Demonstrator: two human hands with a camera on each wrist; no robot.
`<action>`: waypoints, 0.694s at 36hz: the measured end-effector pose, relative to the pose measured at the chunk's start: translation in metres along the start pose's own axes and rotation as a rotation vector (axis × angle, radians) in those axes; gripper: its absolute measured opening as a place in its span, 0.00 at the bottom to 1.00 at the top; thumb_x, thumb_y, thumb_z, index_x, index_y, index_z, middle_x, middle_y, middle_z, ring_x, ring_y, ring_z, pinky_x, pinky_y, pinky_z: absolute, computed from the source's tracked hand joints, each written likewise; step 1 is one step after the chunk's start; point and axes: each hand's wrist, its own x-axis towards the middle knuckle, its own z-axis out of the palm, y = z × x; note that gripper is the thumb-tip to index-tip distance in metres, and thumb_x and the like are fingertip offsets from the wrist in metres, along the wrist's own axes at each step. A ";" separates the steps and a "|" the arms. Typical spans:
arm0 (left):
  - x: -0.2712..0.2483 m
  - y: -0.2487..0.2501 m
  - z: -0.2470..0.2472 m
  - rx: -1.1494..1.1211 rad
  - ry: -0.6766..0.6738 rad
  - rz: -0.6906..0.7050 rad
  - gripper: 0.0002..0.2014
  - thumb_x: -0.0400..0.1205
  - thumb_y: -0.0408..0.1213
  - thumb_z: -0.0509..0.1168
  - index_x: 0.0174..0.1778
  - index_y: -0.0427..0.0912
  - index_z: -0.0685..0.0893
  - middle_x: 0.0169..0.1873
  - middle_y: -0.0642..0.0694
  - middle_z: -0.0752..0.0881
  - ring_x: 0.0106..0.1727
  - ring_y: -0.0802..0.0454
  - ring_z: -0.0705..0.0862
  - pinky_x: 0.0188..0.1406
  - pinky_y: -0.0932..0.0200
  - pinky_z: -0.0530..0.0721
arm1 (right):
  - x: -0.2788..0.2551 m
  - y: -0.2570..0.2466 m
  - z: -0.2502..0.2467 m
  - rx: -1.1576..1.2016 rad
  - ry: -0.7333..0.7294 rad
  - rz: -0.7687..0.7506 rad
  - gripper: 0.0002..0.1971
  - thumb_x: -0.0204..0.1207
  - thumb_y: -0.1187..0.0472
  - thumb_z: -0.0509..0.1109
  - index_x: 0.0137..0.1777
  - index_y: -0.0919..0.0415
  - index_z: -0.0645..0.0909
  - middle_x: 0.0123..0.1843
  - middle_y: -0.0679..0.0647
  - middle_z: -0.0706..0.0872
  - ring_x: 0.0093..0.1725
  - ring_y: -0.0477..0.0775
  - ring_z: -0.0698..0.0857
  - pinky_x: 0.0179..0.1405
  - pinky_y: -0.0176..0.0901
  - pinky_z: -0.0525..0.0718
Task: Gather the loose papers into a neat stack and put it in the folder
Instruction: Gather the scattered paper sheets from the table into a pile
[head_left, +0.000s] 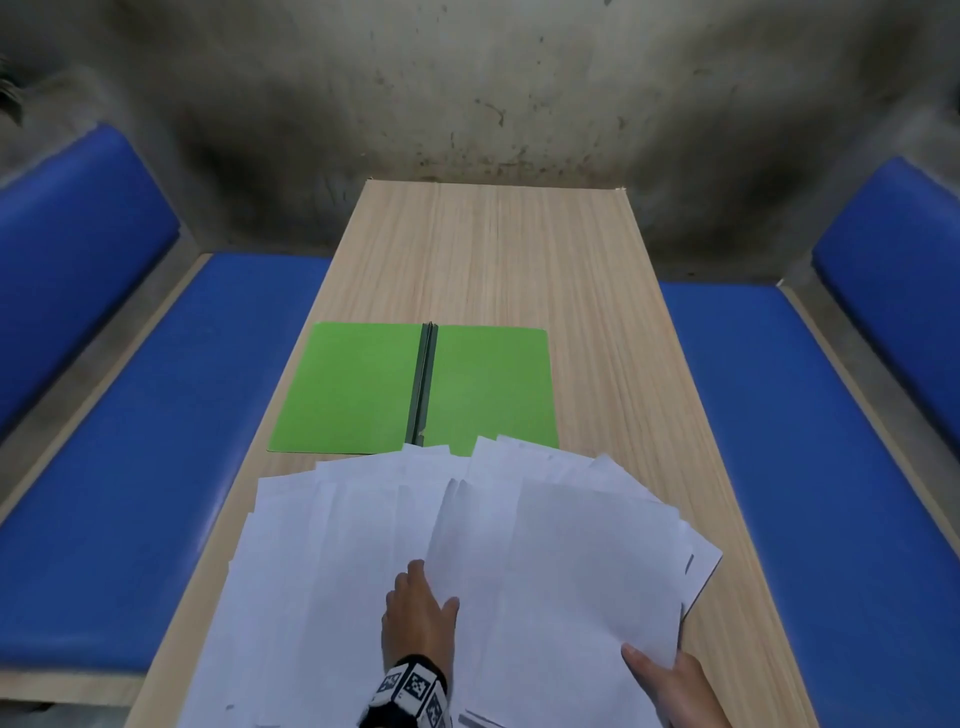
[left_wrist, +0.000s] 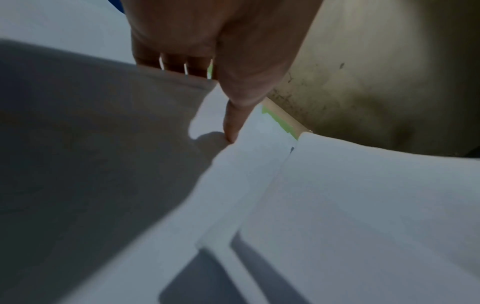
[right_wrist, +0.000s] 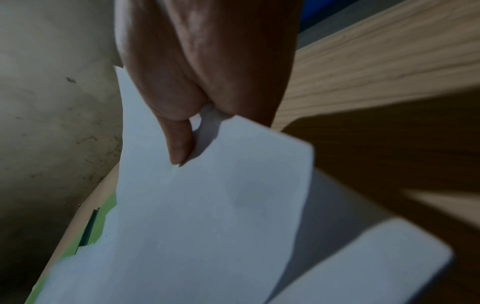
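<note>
Loose white papers (head_left: 332, 571) lie fanned across the near end of the wooden table (head_left: 519, 249). A sheaf of sheets (head_left: 561, 561) is raised on the right side of the fan. My left hand (head_left: 418, 608) holds its left edge, thumb (left_wrist: 232, 123) on top and fingers hidden behind a sheet. My right hand (head_left: 662, 670) pinches the sheaf's near right corner, thumb (right_wrist: 182, 148) on the top sheet (right_wrist: 207, 205), fingers underneath. The green folder (head_left: 358, 389) lies open and flat just beyond the papers, whose far edges overlap its near edge.
Blue padded benches run along the left (head_left: 156, 415) and right (head_left: 831, 441) of the narrow table. A stained concrete wall (head_left: 467, 78) stands at the table's far end. Bare wood shows beyond the folder.
</note>
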 end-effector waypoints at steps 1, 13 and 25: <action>0.001 -0.002 0.001 -0.027 0.016 0.018 0.18 0.80 0.44 0.68 0.65 0.45 0.76 0.57 0.47 0.81 0.59 0.46 0.81 0.59 0.50 0.83 | 0.000 0.001 0.000 0.003 0.005 -0.006 0.07 0.71 0.73 0.76 0.37 0.61 0.87 0.33 0.51 0.91 0.42 0.57 0.88 0.49 0.48 0.83; 0.007 -0.007 -0.024 -0.192 0.143 -0.080 0.14 0.79 0.34 0.70 0.30 0.45 0.74 0.42 0.48 0.80 0.41 0.47 0.81 0.40 0.51 0.84 | -0.003 -0.002 0.003 0.001 -0.002 -0.039 0.07 0.71 0.73 0.76 0.40 0.61 0.87 0.37 0.52 0.91 0.43 0.56 0.88 0.45 0.47 0.83; 0.019 -0.028 -0.077 -0.431 0.090 -0.060 0.06 0.78 0.27 0.64 0.47 0.31 0.84 0.35 0.41 0.85 0.39 0.42 0.82 0.36 0.54 0.76 | -0.001 -0.004 0.012 -0.045 0.007 -0.031 0.08 0.72 0.71 0.75 0.50 0.72 0.86 0.38 0.55 0.90 0.40 0.54 0.87 0.35 0.40 0.80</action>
